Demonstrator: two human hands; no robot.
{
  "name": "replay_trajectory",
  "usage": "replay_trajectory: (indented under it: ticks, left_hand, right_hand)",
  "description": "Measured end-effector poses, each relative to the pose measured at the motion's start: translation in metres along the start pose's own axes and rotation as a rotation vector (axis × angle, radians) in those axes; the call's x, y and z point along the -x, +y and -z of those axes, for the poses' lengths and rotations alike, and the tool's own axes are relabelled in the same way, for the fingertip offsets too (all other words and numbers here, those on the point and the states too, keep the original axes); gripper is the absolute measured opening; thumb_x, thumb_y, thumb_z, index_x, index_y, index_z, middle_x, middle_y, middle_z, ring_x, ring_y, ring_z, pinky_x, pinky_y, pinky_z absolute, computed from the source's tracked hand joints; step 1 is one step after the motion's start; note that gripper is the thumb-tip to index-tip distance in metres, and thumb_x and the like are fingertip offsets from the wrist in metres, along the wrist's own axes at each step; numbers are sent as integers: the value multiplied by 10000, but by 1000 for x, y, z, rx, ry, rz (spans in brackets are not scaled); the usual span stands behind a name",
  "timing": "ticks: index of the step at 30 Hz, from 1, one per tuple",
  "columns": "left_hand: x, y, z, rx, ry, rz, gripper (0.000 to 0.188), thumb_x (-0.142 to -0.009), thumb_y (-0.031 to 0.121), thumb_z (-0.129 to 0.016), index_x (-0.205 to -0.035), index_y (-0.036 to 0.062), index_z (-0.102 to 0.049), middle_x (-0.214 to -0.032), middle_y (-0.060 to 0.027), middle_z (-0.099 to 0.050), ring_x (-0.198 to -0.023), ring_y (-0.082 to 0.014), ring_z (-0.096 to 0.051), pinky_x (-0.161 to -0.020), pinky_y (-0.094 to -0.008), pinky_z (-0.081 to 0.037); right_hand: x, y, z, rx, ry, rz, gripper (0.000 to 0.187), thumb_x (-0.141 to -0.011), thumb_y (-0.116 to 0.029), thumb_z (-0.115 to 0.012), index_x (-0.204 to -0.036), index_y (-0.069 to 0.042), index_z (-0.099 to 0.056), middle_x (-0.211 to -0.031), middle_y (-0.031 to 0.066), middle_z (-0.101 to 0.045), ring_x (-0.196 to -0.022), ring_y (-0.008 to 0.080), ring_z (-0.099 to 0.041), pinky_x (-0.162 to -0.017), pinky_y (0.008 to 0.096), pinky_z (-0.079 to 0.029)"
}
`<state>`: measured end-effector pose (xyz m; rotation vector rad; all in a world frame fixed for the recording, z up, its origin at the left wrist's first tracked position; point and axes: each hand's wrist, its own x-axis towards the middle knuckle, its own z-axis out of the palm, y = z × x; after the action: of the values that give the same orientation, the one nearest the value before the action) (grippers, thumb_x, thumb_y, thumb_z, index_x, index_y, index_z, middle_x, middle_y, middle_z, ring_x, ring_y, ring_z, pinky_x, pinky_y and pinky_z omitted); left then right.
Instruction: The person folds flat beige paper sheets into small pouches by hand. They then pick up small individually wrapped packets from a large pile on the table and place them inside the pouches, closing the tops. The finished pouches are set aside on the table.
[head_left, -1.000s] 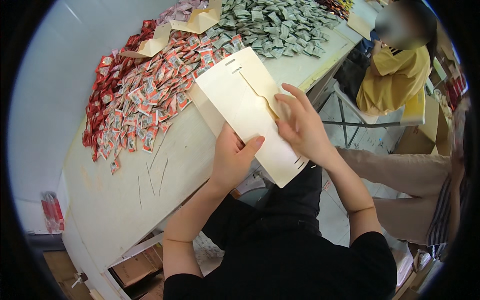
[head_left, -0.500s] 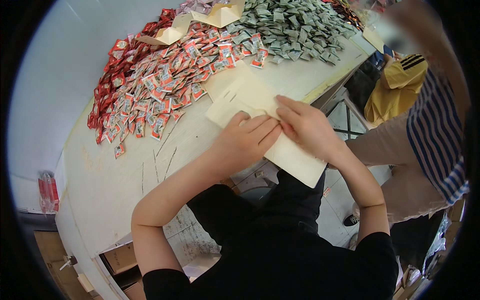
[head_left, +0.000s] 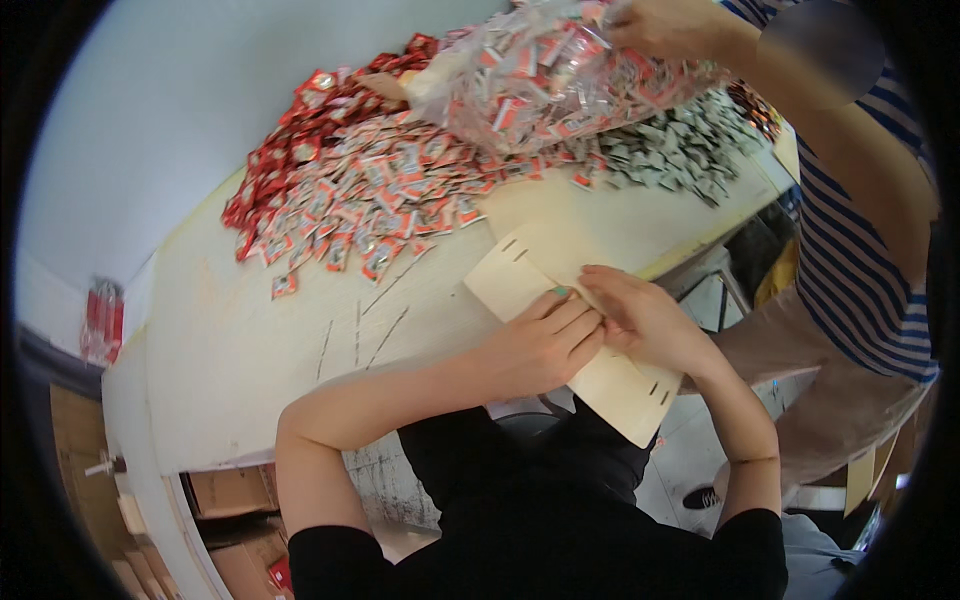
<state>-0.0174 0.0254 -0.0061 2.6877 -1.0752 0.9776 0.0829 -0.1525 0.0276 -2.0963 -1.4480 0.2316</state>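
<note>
Over the table's near edge, both hands hold a cream cardboard piece (head_left: 625, 405) with short dark slots near its ends. My left hand (head_left: 555, 340) has its fingers curled down on the middle of the card; a green patch shows on one fingernail. My right hand (head_left: 648, 325) grips the card's right side, thumb close to the left fingertips. The hands cover the middle of the card, so any fold there is partly hidden. Beyond it, another cream card (head_left: 520, 205) lies on the table near the orange-and-white packets (head_left: 370, 180).
A person in a striped shirt (head_left: 860, 270) stands at the right, one hand (head_left: 665, 28) on a clear bag of orange-and-white packets (head_left: 560, 85) above the heaps. Red packets (head_left: 290, 135) and grey-green packets (head_left: 685, 150) lie on the white table (head_left: 240, 370). Cardboard boxes (head_left: 235, 495) sit below.
The other person's arm and the clear packet bag have come in over the heaps. My view has shifted. Both hands stay on the card, whose slots at the lower end now show.
</note>
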Motion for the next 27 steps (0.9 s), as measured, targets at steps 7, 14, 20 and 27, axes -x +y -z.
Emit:
replay_trajectory:
  ticks: [7,14,20,27]
  left_hand:
    - [0,-7,26,431,-133,312,394,-705,305,-696,-957,24,-581,-1004,-117,-578,-951,-255,-560,-924,-465,-329]
    - [-16,-11,47,29,-593,445,364,-745,427,-699,-783,72,-632,-713,-44,-605,-730,-242,-603,-814,-454,-315]
    - [-15,-8,52,-190,-681,434,616,-602,509,-756,-968,26,-642,-870,-80,-633,-833,-211,-576,-790,-459,-321]
    - [-1,9,59,-500,-572,203,727,-583,423,-758,-1125,-33,-596,-1035,-131,-605,-981,-218,-493,-816,-502,-339]
  right_hand:
    - [-16,-9,-10,275,-19,31,560,-682,-45,-644,-1215,-4,-478,-1319,206,-457,-1034,411,-546,-879,425,-472]
    - [-48,-6,-28,212,56,1,500,-722,-99,-616,-1192,-18,-466,-1151,211,-549,-935,402,-583,-784,448,-501]
    - [-74,-18,-27,178,324,-119,503,-737,-127,-600,-1189,30,-445,-978,245,-590,-814,413,-616,-703,463,-507]
    - [-91,-20,-33,122,313,-200,607,-745,-122,-589,-1283,61,-374,-1026,273,-566,-866,447,-606,-749,470,-509]
